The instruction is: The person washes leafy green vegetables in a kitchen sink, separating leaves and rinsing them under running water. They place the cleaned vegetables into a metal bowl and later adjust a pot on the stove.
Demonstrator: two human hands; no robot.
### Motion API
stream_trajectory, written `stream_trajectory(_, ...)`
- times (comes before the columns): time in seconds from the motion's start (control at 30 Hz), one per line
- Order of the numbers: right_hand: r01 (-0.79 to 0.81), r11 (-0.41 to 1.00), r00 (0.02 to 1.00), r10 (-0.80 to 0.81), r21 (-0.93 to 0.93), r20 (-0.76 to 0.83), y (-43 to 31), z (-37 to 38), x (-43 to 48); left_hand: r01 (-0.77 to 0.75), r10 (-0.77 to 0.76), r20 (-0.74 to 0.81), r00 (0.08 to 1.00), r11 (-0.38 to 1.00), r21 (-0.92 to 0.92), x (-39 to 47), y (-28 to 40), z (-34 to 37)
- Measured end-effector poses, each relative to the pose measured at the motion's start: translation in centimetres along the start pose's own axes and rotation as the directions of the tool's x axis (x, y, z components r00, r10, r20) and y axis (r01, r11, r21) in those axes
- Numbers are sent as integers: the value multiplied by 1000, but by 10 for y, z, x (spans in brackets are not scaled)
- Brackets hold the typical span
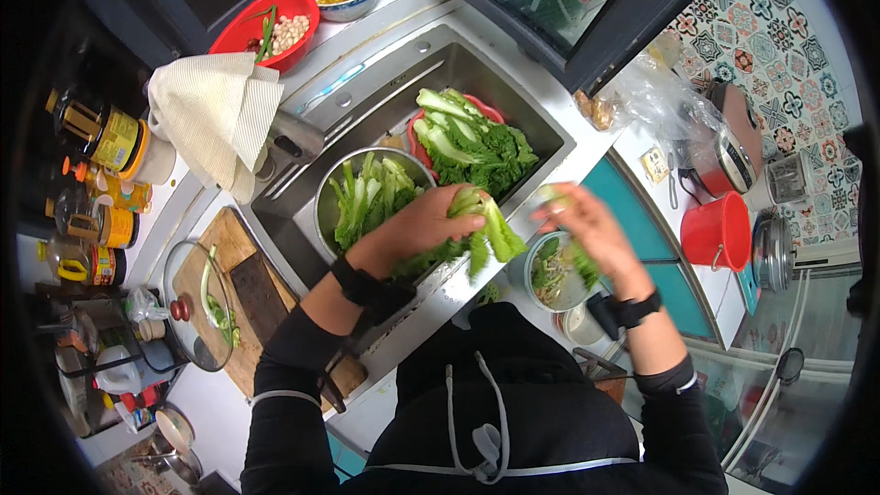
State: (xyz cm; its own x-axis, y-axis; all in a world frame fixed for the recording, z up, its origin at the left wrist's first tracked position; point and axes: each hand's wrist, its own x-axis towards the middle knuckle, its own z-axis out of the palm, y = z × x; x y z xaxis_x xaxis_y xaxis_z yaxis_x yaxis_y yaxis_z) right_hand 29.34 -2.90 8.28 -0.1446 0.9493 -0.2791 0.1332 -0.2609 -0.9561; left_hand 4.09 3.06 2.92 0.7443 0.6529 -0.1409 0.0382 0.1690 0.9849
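My left hand point(430, 220) grips a bunch of leafy greens point(498, 237) at its pale stem end, over the front edge of the sink. To its right, my right hand point(595, 230) is blurred by motion and holds a torn piece of leaf point(584, 265). Below that hand stands a round bin point(528, 282) with vegetable scraps inside. In the stainless steel sink point(450, 58), a metal bowl point(317, 210) of cut greens point(375, 196) sits beside my left hand. Behind it, a red basket point(491, 108) bears more leafy greens point(474, 144).
A cutting board point(230, 234) with a cleaver point(261, 295), a glass lid point(182, 350) and greens lies left. A cloth point(206, 110) drapes by the faucet point(295, 141). Seasoning bottles point(113, 137) line the far left. A red bucket point(715, 230) stands right; an open window point(570, 7) overhangs the back.
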Motion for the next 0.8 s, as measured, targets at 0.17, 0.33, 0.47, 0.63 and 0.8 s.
stream_trajectory(0.17, -153, 978, 984, 138, 139, 116, 27, 32, 12, -96, 92, -40, 995, 989, -112, 11, -14, 13)
stream_trajectory(0.33, -70, 947, 995, 89, -314, 46, 7, 4, 9, -182, 312, -47, 949, 662, 727, -6, -11, -15)
stream_trajectory(0.47, -172, 985, 984, 171, 6, 40, 7, 15, 13, -21, 16, -151, 988, 999, -27, -1, -8, -10)
stream_trajectory(0.63, 45, 985, 996, -32, -164, 82, 29, 47, 26, -47, -33, -241, 970, 946, -321, 12, -24, 20)
stream_trajectory(0.8, 46, 891, 999, -30, -452, 43, 33, 50, 31, -18, 9, -357, 934, 1000, -22, 5, -47, 19)
